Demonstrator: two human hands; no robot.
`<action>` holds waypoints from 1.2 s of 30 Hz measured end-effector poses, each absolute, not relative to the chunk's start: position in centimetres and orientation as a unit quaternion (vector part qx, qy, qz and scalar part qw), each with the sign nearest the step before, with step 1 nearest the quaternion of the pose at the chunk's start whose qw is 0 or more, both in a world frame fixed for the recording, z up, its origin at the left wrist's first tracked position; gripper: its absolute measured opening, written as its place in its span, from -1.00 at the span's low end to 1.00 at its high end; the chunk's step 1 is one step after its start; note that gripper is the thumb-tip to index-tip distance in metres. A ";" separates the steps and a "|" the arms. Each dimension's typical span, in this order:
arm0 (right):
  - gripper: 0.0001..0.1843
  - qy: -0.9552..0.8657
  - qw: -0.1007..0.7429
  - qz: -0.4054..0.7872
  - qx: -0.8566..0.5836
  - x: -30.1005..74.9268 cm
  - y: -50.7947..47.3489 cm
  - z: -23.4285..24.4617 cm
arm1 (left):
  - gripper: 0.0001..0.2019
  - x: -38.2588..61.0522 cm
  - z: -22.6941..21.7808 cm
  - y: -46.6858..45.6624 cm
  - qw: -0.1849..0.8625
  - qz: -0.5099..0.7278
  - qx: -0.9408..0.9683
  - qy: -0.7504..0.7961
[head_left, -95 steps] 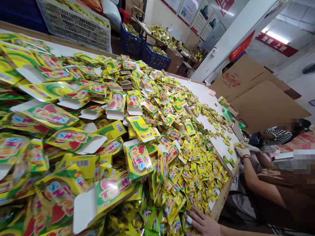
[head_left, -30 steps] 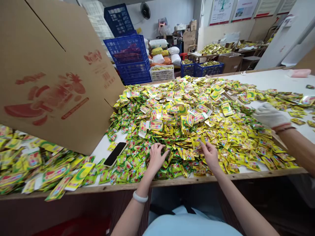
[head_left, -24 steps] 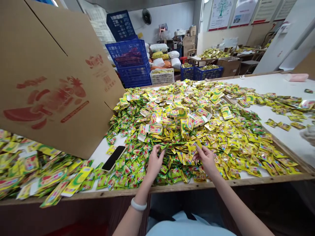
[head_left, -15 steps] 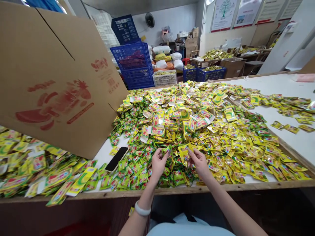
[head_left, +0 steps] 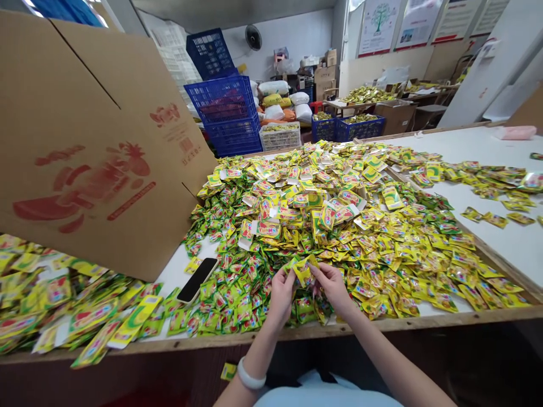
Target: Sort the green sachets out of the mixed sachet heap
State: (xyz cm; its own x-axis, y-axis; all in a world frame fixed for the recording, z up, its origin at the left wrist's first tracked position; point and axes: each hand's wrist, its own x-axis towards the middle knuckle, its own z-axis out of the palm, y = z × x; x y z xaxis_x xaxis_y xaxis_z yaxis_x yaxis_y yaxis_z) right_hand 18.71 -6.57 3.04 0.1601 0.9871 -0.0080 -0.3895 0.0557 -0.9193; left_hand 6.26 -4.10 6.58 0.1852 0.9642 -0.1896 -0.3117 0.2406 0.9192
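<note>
A big heap of small yellow-green candy sachets (head_left: 339,226) covers the white table (head_left: 487,147). Just above the heap's near edge my left hand (head_left: 282,291) and my right hand (head_left: 333,285) meet, both pinching a few yellow sachets (head_left: 303,268) held between them. Flat printed paper boxes (head_left: 267,226) lie mixed into the heap. A white bangle is on my left wrist.
A black phone (head_left: 197,280) lies on the table left of my hands. A large open cardboard carton (head_left: 93,147) stands at the left, with flat printed boxes (head_left: 63,305) piled in front of it. Blue crates (head_left: 224,107) and a second table stand at the back.
My view swung from a co-worker's end of the table to my own place. My hands picked sachets from the heap and came together. The gloved hand at the right left the view.
</note>
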 end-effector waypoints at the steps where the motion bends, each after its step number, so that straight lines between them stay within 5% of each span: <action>1: -0.46 -0.358 0.633 0.542 -0.421 18.8 -6.6 3.1 | -0.47 6.3 6.6 -4.2 0.670 0.483 0.376 0.420; 13: -0.53 -0.378 0.656 0.465 -0.458 18.8 -7.2 3.3 | -0.54 6.8 6.1 -4.6 0.648 0.532 0.372 0.400; 17: -0.76 -0.531 0.672 0.116 -0.503 19.0 -8.0 2.6 | -0.54 7.5 6.4 -4.7 0.639 0.553 0.359 0.397; 21: -0.61 -0.709 0.501 -0.180 -0.462 18.0 -8.1 1.2 | -0.50 8.1 6.4 -5.1 0.669 0.552 0.330 0.372; 33: -0.61 -0.758 0.428 -0.215 -0.443 17.3 -8.1 2.3 | -0.60 8.2 6.3 -5.9 0.703 0.552 0.286 0.346; 36: -0.56 -0.757 0.475 -0.159 -0.418 17.6 -8.5 3.0 | -0.61 8.1 6.3 -5.8 0.686 0.554 0.328 0.340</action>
